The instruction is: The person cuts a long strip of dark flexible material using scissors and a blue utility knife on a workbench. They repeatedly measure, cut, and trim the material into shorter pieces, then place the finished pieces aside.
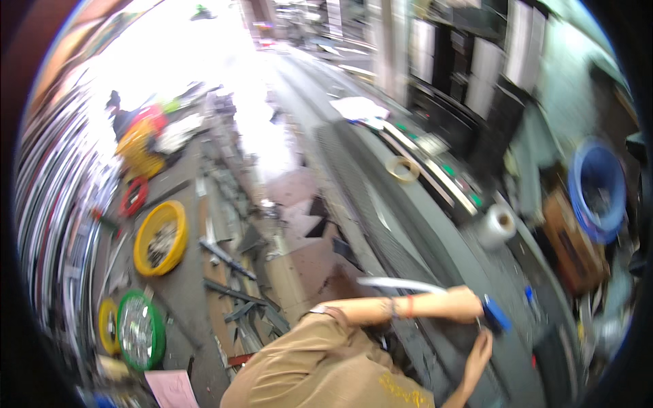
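Close by, the right hand (481, 344) is up beneath the left, fingers together; I can't tell whether they pinch anything. The left hand (464, 304) is curled into a fist, a blue object (496, 313) against its far side, a white strip (401, 283) running leftward from it above the grey bench (445, 245). Farther along sit a film roll (491, 233) and tape ring (397, 171).

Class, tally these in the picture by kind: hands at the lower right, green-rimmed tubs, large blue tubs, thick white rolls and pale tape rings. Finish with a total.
Hands: 2 (left hand, right hand)
Green-rimmed tub: 1
Large blue tub: 1
Thick white roll: 1
Pale tape ring: 1
Total: 6
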`<action>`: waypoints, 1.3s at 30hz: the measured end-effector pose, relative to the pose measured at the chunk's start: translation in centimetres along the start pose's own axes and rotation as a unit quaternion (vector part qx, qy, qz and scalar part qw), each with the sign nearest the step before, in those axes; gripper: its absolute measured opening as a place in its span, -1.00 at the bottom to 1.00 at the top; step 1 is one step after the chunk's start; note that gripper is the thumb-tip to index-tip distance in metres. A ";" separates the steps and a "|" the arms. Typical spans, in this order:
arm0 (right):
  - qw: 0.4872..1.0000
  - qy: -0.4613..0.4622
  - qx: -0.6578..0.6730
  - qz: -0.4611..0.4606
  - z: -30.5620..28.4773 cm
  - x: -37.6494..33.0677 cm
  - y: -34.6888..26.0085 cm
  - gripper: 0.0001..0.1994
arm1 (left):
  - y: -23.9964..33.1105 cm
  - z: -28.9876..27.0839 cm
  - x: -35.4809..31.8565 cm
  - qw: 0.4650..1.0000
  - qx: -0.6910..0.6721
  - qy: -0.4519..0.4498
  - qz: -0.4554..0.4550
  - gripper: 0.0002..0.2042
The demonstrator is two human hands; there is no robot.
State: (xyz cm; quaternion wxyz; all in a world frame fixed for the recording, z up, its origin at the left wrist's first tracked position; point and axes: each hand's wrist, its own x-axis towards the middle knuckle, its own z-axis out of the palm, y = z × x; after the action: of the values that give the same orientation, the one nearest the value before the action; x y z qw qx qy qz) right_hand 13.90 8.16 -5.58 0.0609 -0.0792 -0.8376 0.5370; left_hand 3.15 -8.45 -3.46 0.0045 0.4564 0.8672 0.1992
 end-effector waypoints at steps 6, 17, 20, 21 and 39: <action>0.996 0.034 0.028 -0.081 -0.6 0.0 -1.4 -0.83 | 0.0 -0.6 -1.6 0.999 0.003 0.046 0.009 -0.84; 0.986 0.098 0.124 -0.046 -0.5 -0.2 -1.9 -0.86 | 1.4 -2.2 -1.5 0.990 -0.026 0.120 0.075 -0.84; 0.977 0.130 0.159 -0.049 0.0 -0.4 -2.0 -0.86 | 2.3 -2.4 -1.5 0.977 -0.055 0.149 0.143 -0.83; 0.975 0.129 0.175 -0.039 0.1 -0.5 -2.0 -0.86 | 2.7 -2.2 -1.3 0.972 -0.063 0.155 0.165 -0.83; 0.976 0.064 0.200 -0.062 -0.1 -0.2 -0.5 -0.75 | 2.3 0.3 1.8 0.949 -0.297 0.099 0.043 -0.83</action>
State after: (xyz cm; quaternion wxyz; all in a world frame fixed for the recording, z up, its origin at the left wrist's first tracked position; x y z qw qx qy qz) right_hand 14.10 8.01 -5.13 0.1621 -0.0474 -0.7110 0.6826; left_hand 4.02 -5.80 -2.58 0.0450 0.4494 0.7445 0.4916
